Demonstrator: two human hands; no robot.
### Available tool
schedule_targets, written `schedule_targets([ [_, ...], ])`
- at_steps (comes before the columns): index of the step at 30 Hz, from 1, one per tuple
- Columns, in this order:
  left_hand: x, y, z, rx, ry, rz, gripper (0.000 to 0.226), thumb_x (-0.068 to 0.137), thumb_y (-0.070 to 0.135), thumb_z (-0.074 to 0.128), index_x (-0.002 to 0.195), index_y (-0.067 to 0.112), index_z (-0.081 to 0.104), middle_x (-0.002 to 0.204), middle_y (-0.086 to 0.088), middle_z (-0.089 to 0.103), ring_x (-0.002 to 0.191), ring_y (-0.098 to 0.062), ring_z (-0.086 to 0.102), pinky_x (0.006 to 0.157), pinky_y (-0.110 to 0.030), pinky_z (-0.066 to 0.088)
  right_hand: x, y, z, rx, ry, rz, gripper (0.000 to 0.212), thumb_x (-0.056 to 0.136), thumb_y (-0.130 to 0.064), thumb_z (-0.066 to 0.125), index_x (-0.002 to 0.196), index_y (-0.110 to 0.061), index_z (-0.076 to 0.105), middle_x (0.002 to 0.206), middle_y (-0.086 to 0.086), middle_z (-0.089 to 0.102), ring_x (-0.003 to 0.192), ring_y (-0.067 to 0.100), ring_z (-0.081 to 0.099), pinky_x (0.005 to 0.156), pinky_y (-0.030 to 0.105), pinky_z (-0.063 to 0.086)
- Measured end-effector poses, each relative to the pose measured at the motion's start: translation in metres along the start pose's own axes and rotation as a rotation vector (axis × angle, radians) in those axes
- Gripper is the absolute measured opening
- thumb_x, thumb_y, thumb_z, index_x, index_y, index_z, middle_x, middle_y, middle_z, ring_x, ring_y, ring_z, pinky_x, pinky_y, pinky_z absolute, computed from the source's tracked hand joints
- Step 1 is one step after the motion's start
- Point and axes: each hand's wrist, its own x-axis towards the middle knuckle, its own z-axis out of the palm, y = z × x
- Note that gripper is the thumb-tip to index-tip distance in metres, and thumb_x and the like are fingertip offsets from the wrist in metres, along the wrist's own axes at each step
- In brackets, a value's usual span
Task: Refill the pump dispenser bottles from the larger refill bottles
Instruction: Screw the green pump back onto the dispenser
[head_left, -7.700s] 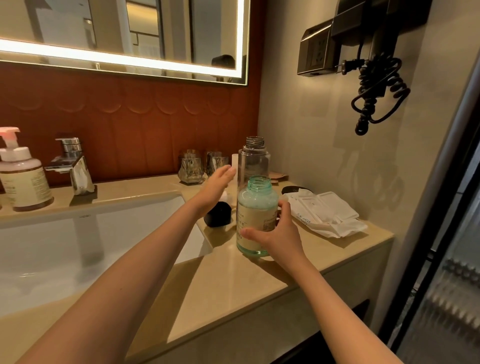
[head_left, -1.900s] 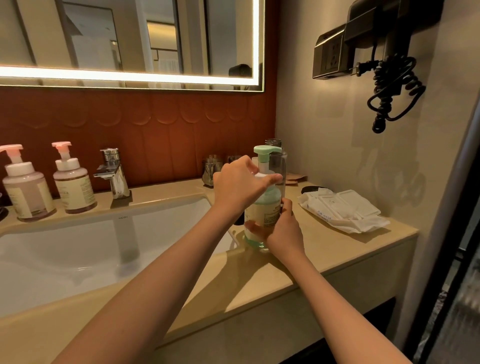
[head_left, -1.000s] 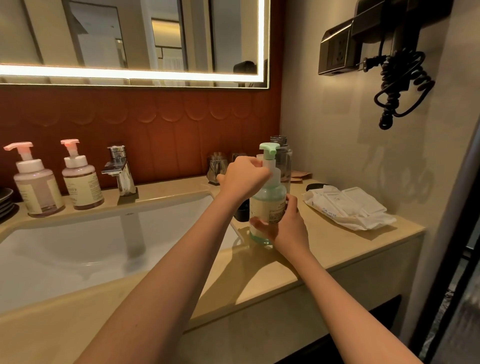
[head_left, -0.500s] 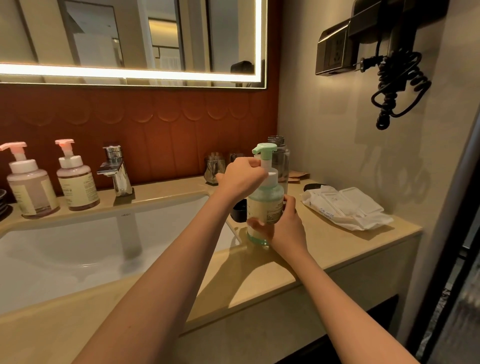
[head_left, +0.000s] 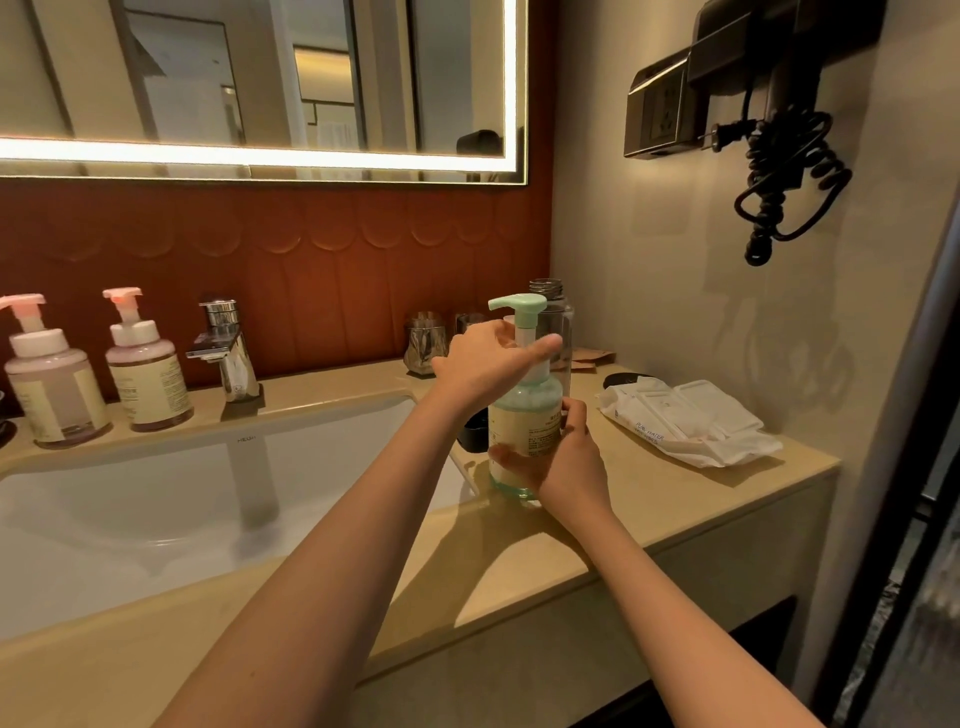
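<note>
Mirror with a lit edge (head_left: 260, 78) spans the red tiled wall above a white sink (head_left: 182, 493) sunk into a beige stone tabletop (head_left: 675, 499). On the side wall to the right, a dark hair dryer holder with a coiled black cord (head_left: 789, 176) hangs beside a socket. A white pack of wet wipes (head_left: 691, 426) lies flat on the tabletop's right end, near the wall. Two pink-topped pump bottles (head_left: 52, 384) (head_left: 148, 374) stand upright side by side at the far left, just beside a chrome tap (head_left: 226, 348). A clear refill bottle (head_left: 563, 322), uncapped and upright, stands directly behind the green pump bottle (head_left: 524, 421), which sits upright on the tabletop at the sink's right rim, its pump head fitted and its spout pointing left. The person's right hand (head_left: 566, 462) wraps its grip round the lower body of the green pump bottle, thumb in front and fingertips showing at the right side. The left hand (head_left: 483, 364) closes its grip on the white collar under the pump head, index finger lying across it to the right. Glass tumblers (head_left: 425, 343) stand against the tiles behind the left hand, and a small black cap (head_left: 472, 436) rests on the tabletop just left of the green pump bottle.
</note>
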Motion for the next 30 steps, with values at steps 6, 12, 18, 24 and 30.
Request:
schedule_targets([
  [6, 0.009, 0.000, -0.005, 0.060, 0.030, -0.007, 0.040, 0.078, 0.037, 0.070, 0.115, 0.023, 0.063, 0.114, 0.005, 0.065, 0.112, -0.020, 0.055, 0.102, -0.048, 0.036, -0.001, 0.000, -0.001, 0.016, -0.010, 0.001, 0.096, 0.063, -0.055, 0.075, 0.137, -0.028, 0.021, 0.133, 0.002, 0.046, 0.116, 0.024, 0.050, 0.088, 0.037, 0.048],
  [12, 0.002, -0.001, -0.001, -0.018, -0.014, -0.010, 0.074, 0.060, 0.069, 0.055, 0.119, 0.025, 0.061, 0.123, 0.002, 0.061, 0.119, -0.024, 0.050, 0.103, -0.054, 0.034, -0.002, -0.001, -0.001, 0.005, -0.010, 0.002, 0.099, 0.061, -0.057, 0.075, 0.138, -0.027, 0.020, 0.134, 0.003, 0.045, 0.119, 0.024, 0.049, 0.089, 0.038, 0.048],
  [18, 0.008, -0.004, -0.006, -0.029, -0.011, -0.020, 0.057, 0.071, 0.040, 0.072, 0.123, 0.022, 0.059, 0.120, 0.004, 0.063, 0.115, -0.020, 0.054, 0.102, -0.052, 0.035, 0.000, 0.000, -0.001, 0.030, -0.014, 0.012, 0.094, 0.065, -0.049, 0.077, 0.136, -0.029, 0.021, 0.134, 0.002, 0.045, 0.118, 0.023, 0.049, 0.089, 0.036, 0.048],
  [24, 0.005, -0.009, -0.003, -0.125, -0.065, 0.009, 0.062, 0.069, 0.059, 0.059, 0.117, 0.019, 0.061, 0.121, -0.001, 0.061, 0.120, -0.025, 0.050, 0.103, -0.049, 0.034, -0.002, -0.003, -0.002, 0.023, -0.012, 0.001, 0.093, 0.067, -0.047, 0.077, 0.138, -0.027, 0.020, 0.135, 0.001, 0.044, 0.120, 0.023, 0.048, 0.091, 0.036, 0.047],
  [30, 0.009, -0.009, -0.006, -0.006, 0.006, 0.000, 0.059, 0.065, 0.052, 0.068, 0.117, 0.025, 0.061, 0.119, 0.005, 0.063, 0.115, -0.021, 0.053, 0.102, -0.053, 0.034, -0.004, -0.005, -0.004, 0.011, -0.028, -0.001, 0.094, 0.067, -0.047, 0.077, 0.138, -0.024, 0.020, 0.134, 0.002, 0.044, 0.120, 0.023, 0.047, 0.090, 0.035, 0.048],
])
